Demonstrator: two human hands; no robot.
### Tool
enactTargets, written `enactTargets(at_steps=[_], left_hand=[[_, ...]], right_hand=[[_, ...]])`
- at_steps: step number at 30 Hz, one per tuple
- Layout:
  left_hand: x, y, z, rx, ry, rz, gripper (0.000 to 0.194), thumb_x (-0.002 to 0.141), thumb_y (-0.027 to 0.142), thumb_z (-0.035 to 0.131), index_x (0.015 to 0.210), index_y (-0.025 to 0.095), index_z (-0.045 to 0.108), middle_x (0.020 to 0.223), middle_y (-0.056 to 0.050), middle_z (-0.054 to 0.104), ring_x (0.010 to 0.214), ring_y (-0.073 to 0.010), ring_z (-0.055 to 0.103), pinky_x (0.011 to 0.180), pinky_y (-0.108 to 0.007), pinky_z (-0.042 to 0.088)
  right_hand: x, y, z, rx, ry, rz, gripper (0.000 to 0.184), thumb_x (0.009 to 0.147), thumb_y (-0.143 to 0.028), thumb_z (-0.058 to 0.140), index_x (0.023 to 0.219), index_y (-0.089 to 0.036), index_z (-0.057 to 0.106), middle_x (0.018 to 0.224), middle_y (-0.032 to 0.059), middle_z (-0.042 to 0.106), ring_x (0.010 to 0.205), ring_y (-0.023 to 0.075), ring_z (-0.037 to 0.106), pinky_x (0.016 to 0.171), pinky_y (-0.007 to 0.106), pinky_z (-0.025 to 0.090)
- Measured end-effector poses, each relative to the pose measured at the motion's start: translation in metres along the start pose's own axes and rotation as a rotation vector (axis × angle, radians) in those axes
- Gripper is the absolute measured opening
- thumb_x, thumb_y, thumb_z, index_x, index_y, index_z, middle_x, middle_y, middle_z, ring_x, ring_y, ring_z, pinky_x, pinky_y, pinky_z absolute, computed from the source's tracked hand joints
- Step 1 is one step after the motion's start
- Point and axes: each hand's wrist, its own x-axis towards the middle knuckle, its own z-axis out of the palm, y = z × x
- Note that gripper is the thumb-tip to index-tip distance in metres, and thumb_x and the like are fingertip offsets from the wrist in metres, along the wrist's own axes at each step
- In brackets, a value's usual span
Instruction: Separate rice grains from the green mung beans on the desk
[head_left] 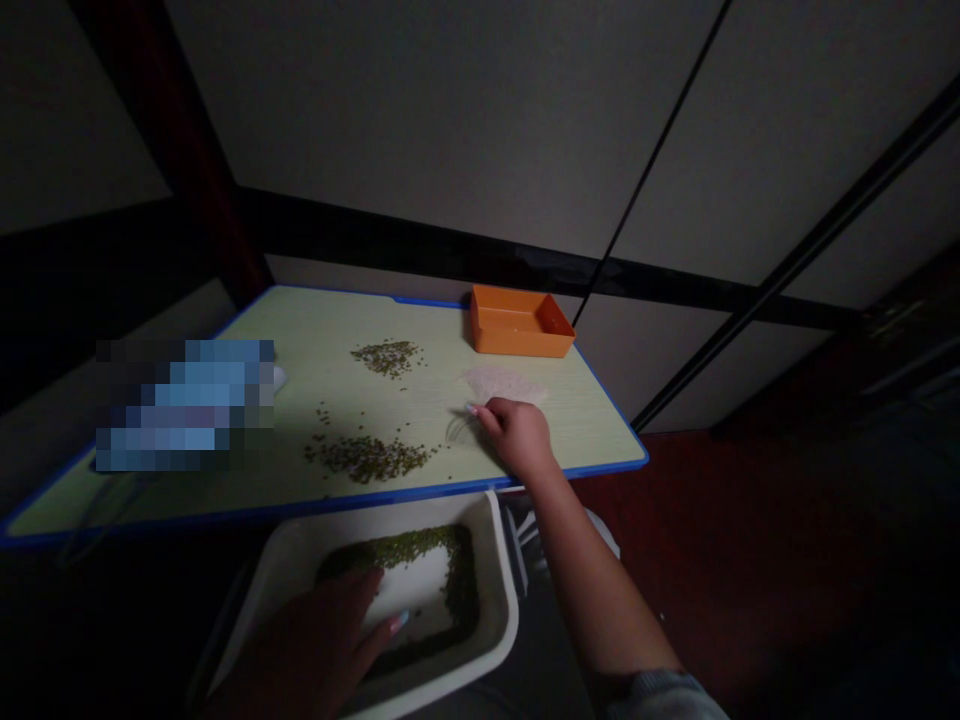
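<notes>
My left hand (330, 620) is inside a white basin (504, 600), its thumb apart from the fingers. Small green beans or seeds (459, 580) line the basin's floor along its sides, around a bare white middle. On the table, my right hand (517, 432) is closed with thumb and finger pinched. Beside its fingertips is a faint, see-through curved shape (460, 428); I cannot make out what it is or whether the hand holds it. Just beyond the knuckles lies a pale, whitish patch (504, 382), perhaps small grains. Two spreads of seeds, a nearer one (375, 457) and a farther one (386, 356), are left of this hand.
An orange open box (521, 340) stands at the table's back right. The pale green table (262, 400) has a blue edge. A blurred-out blue object (195, 405) sits on its left side. Cabinet panels (450, 120) rise behind, and a dark red floor (645, 540) shows right.
</notes>
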Motion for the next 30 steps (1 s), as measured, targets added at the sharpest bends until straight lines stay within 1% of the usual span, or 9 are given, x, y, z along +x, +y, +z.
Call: enactTargets(at_steps=[2,4,7,10,14,18,21,26,30], left_hand=[[0.000,0.002,-0.003,-0.007,-0.007,-0.011,0.046,0.094,0.040,0.042,0.124,0.019,0.070,0.129,-0.016,0.076,0.120,-0.0318,0.072,0.105,-0.049,0.054],[0.001,0.003,-0.003,-0.016,-0.011,-0.024,0.046,0.093,0.040,0.044,0.125,0.019,0.069,0.131,-0.016,0.076,0.121,-0.0310,0.072,0.107,-0.048,0.053],[0.003,0.001,0.000,-0.017,-0.028,-0.048,0.049,0.090,0.043,0.047,0.128,0.021,0.068,0.134,-0.015,0.075,0.125,-0.0308,0.070,0.109,-0.047,0.052],[0.005,-0.002,0.004,-0.034,-0.001,-0.044,0.047,0.090,0.047,0.046,0.124,0.024,0.069,0.129,-0.013,0.077,0.121,-0.0296,0.071,0.107,-0.045,0.053],[0.008,-0.004,0.004,-0.029,-0.007,-0.042,0.046,0.089,0.048,0.046,0.121,0.024,0.070,0.124,-0.013,0.078,0.117,-0.0293,0.072,0.105,-0.045,0.053],[0.009,-0.002,0.001,-0.015,-0.042,-0.040,0.047,0.090,0.046,0.043,0.122,0.023,0.069,0.129,-0.014,0.076,0.119,-0.0298,0.072,0.105,-0.046,0.053],[0.009,-0.001,-0.001,-0.017,-0.066,-0.041,0.049,0.090,0.045,0.043,0.126,0.022,0.068,0.134,-0.014,0.074,0.123,-0.0299,0.070,0.108,-0.046,0.052],[0.010,-0.005,0.002,-0.003,-0.034,-0.039,0.049,0.092,0.045,0.043,0.128,0.024,0.067,0.136,-0.012,0.074,0.126,-0.0287,0.070,0.108,-0.043,0.051],[0.011,-0.008,0.004,-0.001,-0.044,-0.015,0.054,0.093,0.046,0.039,0.132,0.020,0.064,0.138,-0.016,0.072,0.126,-0.0303,0.069,0.108,-0.046,0.051]], right_hand=[[0.000,0.001,0.000,0.026,-0.006,-0.009,0.037,0.107,-0.043,0.053,0.095,-0.022,0.080,0.094,0.0068,0.083,0.082,0.0170,0.072,0.064,0.027,0.031],[-0.001,0.002,0.001,0.037,-0.007,-0.031,0.036,0.107,-0.043,0.054,0.095,-0.022,0.081,0.093,0.0069,0.083,0.081,0.0170,0.072,0.064,0.027,0.031],[0.000,0.002,0.003,0.021,0.001,-0.075,0.037,0.107,-0.044,0.054,0.094,-0.022,0.081,0.091,0.0075,0.083,0.081,0.0178,0.072,0.064,0.028,0.030],[0.001,-0.001,0.005,-0.024,0.014,-0.096,0.038,0.108,-0.045,0.053,0.094,-0.023,0.081,0.091,0.0080,0.083,0.082,0.0189,0.073,0.066,0.029,0.031],[0.002,-0.004,0.004,-0.080,0.034,-0.052,0.040,0.109,-0.047,0.051,0.095,-0.024,0.081,0.092,0.0084,0.083,0.084,0.0210,0.074,0.068,0.030,0.032],[0.003,-0.005,0.005,-0.113,0.042,0.024,0.042,0.109,-0.048,0.047,0.097,-0.025,0.080,0.093,0.0091,0.083,0.085,0.0220,0.075,0.069,0.030,0.034],[0.006,-0.008,0.006,-0.137,0.038,0.032,0.044,0.110,-0.050,0.045,0.099,-0.024,0.079,0.093,0.0094,0.083,0.085,0.0220,0.075,0.069,0.030,0.036],[0.010,-0.013,0.009,-0.181,0.016,-0.074,0.046,0.110,-0.051,0.043,0.100,-0.023,0.078,0.093,0.0109,0.083,0.085,0.0224,0.075,0.072,0.031,0.037],[0.010,-0.013,0.009,-0.168,0.006,-0.141,0.045,0.110,-0.050,0.044,0.099,-0.022,0.078,0.093,0.0102,0.083,0.087,0.0220,0.075,0.075,0.032,0.036]])
